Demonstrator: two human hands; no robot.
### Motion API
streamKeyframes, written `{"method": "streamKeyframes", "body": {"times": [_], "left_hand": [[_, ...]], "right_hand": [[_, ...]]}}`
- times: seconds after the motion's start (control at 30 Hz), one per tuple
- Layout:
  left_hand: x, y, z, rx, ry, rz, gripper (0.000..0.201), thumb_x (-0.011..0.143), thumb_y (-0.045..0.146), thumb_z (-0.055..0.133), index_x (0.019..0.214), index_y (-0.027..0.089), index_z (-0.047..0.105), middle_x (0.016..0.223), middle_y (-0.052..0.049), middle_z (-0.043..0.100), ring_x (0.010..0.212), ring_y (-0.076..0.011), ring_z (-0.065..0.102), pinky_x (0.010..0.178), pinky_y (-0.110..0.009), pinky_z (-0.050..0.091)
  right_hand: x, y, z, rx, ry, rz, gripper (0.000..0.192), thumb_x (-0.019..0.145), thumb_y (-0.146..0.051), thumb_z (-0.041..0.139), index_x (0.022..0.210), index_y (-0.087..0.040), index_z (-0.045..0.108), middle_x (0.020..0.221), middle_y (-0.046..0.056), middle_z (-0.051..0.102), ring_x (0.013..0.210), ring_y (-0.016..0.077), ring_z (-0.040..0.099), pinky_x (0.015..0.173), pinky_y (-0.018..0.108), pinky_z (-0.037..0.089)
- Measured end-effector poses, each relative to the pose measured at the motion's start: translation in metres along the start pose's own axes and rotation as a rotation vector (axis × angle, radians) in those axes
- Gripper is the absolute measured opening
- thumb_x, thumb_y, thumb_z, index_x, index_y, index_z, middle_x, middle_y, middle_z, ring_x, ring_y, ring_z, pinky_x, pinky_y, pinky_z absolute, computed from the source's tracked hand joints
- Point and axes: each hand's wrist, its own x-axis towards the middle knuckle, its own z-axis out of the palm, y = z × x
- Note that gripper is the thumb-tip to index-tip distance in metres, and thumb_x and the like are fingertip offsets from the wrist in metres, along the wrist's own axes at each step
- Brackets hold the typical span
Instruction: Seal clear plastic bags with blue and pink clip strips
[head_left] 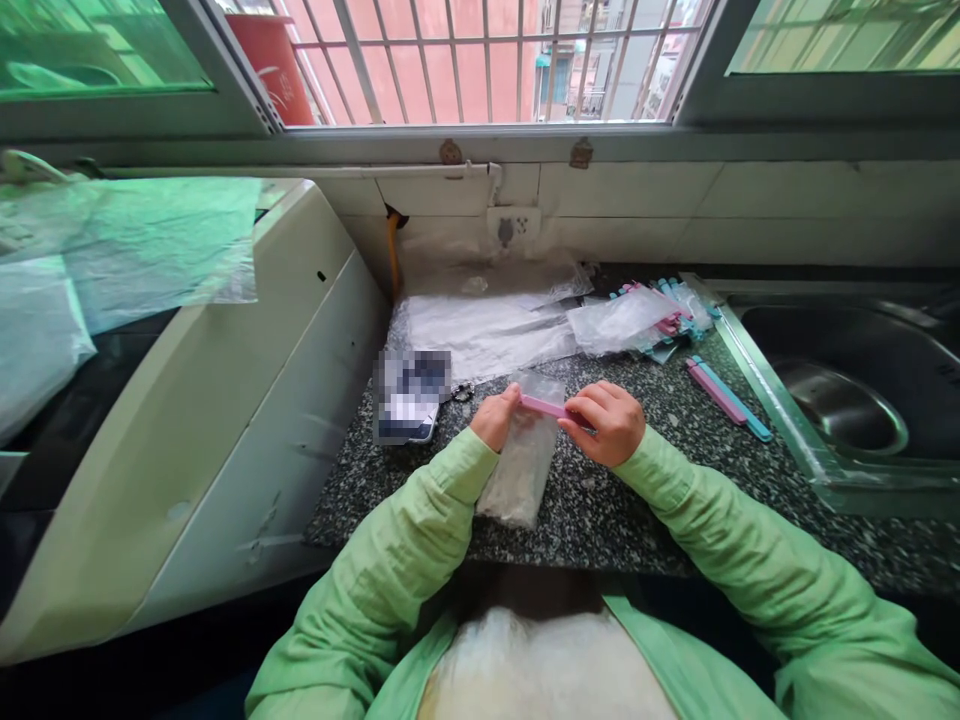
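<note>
A pink bag-sealing clip point(541, 406) lies across the upper part of a clear plastic bag point(517, 478) on the speckled counter. At the clip's left end, my left hand point(495, 418) is closed, pinching the clip and the bag's edge. Fingers of my right hand point(609, 424) are wrapped round the right end of the same clip, partly hiding it. Below the clip, the bag hangs toward the counter's front edge; its contents, if any, cannot be made out.
A phone-like object point(409, 425), partly pixelated, lies to the left. Flat plastic bags point(487, 335) spread behind. Right of them is a pile of pink and blue clips point(675, 315); a pink clip point(712, 390) and blue clip point(739, 405) lie beside the sink point(806, 475). A pale appliance point(247, 400) stands left.
</note>
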Motion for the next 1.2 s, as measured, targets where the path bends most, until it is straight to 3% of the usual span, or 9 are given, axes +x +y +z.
{"method": "streamKeyframes", "body": {"times": [0.17, 0.4, 0.6, 0.9, 1.2], "left_hand": [[0.000, -0.005, 0.003, -0.014, -0.026, -0.015, 0.056, 0.080, 0.054, 0.038, 0.061, 0.010, 0.068, 0.049, -0.007, 0.061, 0.049, -0.0147, 0.052, 0.054, -0.028, 0.041], [-0.004, -0.001, 0.008, -0.083, -0.045, 0.010, 0.060, 0.067, 0.066, 0.049, 0.056, 0.009, 0.065, 0.043, -0.004, 0.054, 0.041, -0.0102, 0.044, 0.046, -0.026, 0.036], [-0.004, -0.006, 0.013, -0.165, -0.024, 0.020, 0.059, 0.064, 0.068, 0.050, 0.048, 0.012, 0.057, 0.039, -0.001, 0.049, 0.037, -0.0075, 0.039, 0.041, -0.024, 0.031], [0.000, -0.013, 0.004, -0.106, -0.101, 0.002, 0.055, 0.076, 0.059, 0.042, 0.054, 0.012, 0.061, 0.041, -0.003, 0.051, 0.038, -0.0089, 0.041, 0.041, -0.024, 0.032], [-0.001, -0.012, 0.009, -0.161, -0.049, -0.060, 0.054, 0.079, 0.055, 0.041, 0.051, 0.012, 0.058, 0.039, -0.001, 0.049, 0.036, -0.0078, 0.038, 0.041, -0.024, 0.030]], "right_hand": [[-0.001, -0.001, 0.001, -0.014, 0.014, -0.028, 0.022, 0.079, -0.035, 0.052, 0.069, -0.017, 0.060, 0.064, 0.004, 0.057, 0.062, 0.0136, 0.047, 0.060, 0.026, 0.037], [-0.002, -0.001, 0.001, -0.016, 0.034, -0.055, 0.024, 0.080, -0.035, 0.051, 0.067, -0.017, 0.060, 0.059, 0.002, 0.056, 0.054, 0.0099, 0.046, 0.051, 0.022, 0.035], [0.001, -0.003, 0.000, 0.054, 0.082, -0.100, 0.021, 0.080, -0.030, 0.053, 0.065, -0.017, 0.059, 0.058, 0.001, 0.056, 0.053, 0.0090, 0.048, 0.051, 0.021, 0.037], [0.002, -0.003, 0.000, 0.104, 0.117, -0.125, 0.015, 0.078, -0.026, 0.056, 0.067, -0.015, 0.059, 0.059, 0.002, 0.056, 0.054, 0.0090, 0.049, 0.051, 0.020, 0.039], [0.004, -0.003, -0.003, 0.126, 0.118, -0.130, 0.015, 0.077, -0.025, 0.057, 0.066, -0.015, 0.059, 0.059, 0.002, 0.055, 0.053, 0.0089, 0.048, 0.051, 0.020, 0.039]]}}
